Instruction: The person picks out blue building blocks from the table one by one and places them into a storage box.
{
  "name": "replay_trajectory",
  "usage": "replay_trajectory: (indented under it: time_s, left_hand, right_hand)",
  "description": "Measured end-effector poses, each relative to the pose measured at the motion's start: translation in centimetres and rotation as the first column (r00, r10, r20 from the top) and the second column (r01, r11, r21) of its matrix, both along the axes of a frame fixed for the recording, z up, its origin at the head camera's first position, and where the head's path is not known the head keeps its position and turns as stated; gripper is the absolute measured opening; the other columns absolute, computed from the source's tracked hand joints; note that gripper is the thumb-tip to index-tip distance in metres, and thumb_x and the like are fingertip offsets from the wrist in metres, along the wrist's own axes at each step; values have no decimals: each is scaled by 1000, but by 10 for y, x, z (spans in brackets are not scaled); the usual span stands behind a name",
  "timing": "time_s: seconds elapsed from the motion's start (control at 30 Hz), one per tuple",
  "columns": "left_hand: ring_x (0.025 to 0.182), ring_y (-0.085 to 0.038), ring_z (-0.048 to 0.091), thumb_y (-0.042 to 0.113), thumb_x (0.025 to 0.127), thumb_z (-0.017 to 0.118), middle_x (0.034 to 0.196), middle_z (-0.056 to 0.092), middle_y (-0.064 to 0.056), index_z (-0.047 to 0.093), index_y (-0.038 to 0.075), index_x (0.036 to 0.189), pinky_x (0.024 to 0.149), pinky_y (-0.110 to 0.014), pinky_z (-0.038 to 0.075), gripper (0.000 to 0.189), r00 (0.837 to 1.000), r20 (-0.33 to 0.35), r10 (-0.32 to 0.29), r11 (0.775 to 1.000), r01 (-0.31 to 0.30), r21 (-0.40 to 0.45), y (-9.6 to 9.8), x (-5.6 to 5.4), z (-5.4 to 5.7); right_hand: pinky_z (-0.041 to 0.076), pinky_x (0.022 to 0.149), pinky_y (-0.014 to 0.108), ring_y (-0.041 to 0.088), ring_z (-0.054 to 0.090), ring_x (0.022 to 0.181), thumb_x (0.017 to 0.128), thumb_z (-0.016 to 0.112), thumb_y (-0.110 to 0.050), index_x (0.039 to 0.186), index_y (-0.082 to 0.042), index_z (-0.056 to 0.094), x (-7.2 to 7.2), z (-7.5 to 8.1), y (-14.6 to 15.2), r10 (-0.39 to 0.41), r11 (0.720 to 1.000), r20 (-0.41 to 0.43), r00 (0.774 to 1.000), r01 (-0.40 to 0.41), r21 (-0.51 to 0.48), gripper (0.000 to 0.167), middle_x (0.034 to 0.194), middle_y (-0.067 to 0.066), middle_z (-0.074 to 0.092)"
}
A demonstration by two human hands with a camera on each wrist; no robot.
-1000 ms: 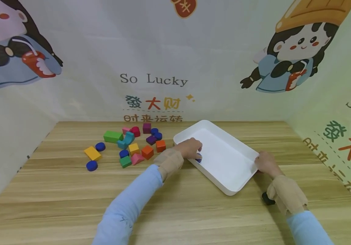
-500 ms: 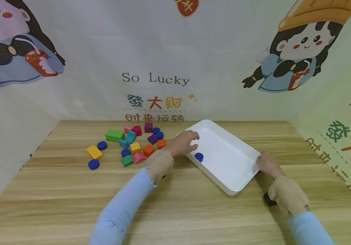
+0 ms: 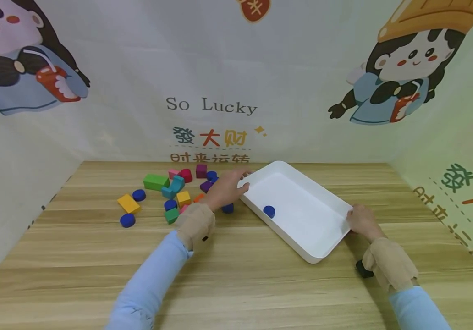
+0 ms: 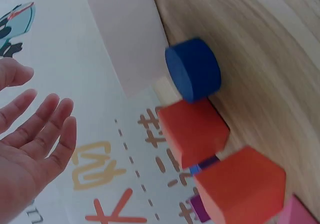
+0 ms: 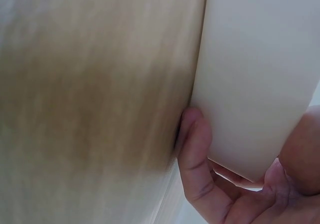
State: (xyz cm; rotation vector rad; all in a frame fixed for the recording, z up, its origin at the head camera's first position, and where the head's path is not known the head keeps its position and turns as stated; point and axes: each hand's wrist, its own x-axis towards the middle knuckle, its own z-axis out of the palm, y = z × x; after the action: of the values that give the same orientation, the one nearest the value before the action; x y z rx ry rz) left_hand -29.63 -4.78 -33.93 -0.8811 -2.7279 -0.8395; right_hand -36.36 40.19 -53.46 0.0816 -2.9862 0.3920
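Your left hand [image 3: 224, 188] is at the centre of the head view, its fingers loosely spread and holding nothing, the thumb at the left corner of the white tray [image 3: 302, 211]. Your right hand [image 3: 362, 221], right of centre, grips the tray's right corner; the right wrist view shows its fingers curled round the end wall. The tray lies slantwise on the wooden surface [image 3: 261, 288], right of the frame's middle. In it, by the wall at lower left, is a blue disc [image 3: 269, 211]. A second disc [image 3: 228, 208] lies outside, near the tray's left wall and partly behind your left hand. At the lower right of the left wrist view you have two orange blocks [image 4: 195, 131]. Left of centre in the head view are a green bar [image 3: 156, 182], a teal arch [image 3: 176, 184], a purple cube [image 3: 201, 171] and a yellow block [image 3: 129, 203], among other pieces.
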Motion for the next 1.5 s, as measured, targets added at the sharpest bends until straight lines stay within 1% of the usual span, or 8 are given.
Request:
replay_trajectory:
  time_s: [0.1,0.2,0.53,0.8,0.9,1.07,1.37,1.5]
  left_hand:
    - [95,-29,55,7,85,54,109,57,-18,50,-2,117,82,-36,46,33,1000,-12,19,999,-19,33,-7,-1,0]
    - [94,-28,55,7,86,53,109,55,-18,48,-1,119,81,-36,47,35,999,7,34,998,-34,53,-14,0,0]
    - [95,-31,55,9,85,56,105,56,-19,51,-3,107,82,-37,47,25,996,54,70,997,-72,34,-32,4,-5]
    - [87,-25,54,8,84,55,96,59,-15,54,-3,102,80,-34,48,21,992,93,86,996,-83,-30,-46,3,-9]
    - [80,-22,53,9,83,56,88,59,-12,57,-2,96,75,-32,48,16,992,101,74,995,-67,-70,-48,3,-11]
    - [75,-20,51,14,83,61,83,58,-8,57,2,91,71,-29,46,15,990,135,40,985,-17,-172,-50,5,-14]
    - [78,-19,50,16,81,65,89,58,-10,57,0,102,74,-30,47,27,973,231,28,968,31,-250,-45,10,-16]
    - [80,-19,52,15,81,65,93,59,-10,57,0,105,78,-32,47,29,971,235,36,960,31,-277,-42,10,-17]
  right_hand:
    - [44,62,47,35,56,68,91,30,-30,82,5,59,-33,-45,33,19,1000,-49,999,-19,8,47,79,20,60]
    - [43,57,44,33,55,63,91,29,-35,77,2,58,-43,-60,44,47,999,-86,995,-47,5,50,74,18,59]
    - [44,68,45,38,54,73,93,30,-29,88,14,56,18,21,-13,37,999,26,999,-36,-36,50,83,28,57]
    - [44,68,47,37,54,71,93,24,-28,89,12,57,6,5,-6,-8,1000,21,1000,8,7,52,82,26,58]
    - [44,63,44,33,52,65,93,21,-31,83,11,58,22,23,-20,2,1000,-25,1000,-1,28,57,77,22,57]
    - [43,72,49,40,53,76,92,28,-16,89,18,53,39,56,-39,22,1000,111,994,-24,16,43,87,31,55]
    - [44,64,44,34,52,65,94,24,-29,83,10,57,4,7,-6,32,999,38,999,-34,38,52,79,24,56]
    - [44,67,45,35,53,69,94,25,-28,85,12,56,3,6,-4,49,998,57,997,-50,26,52,81,26,57]
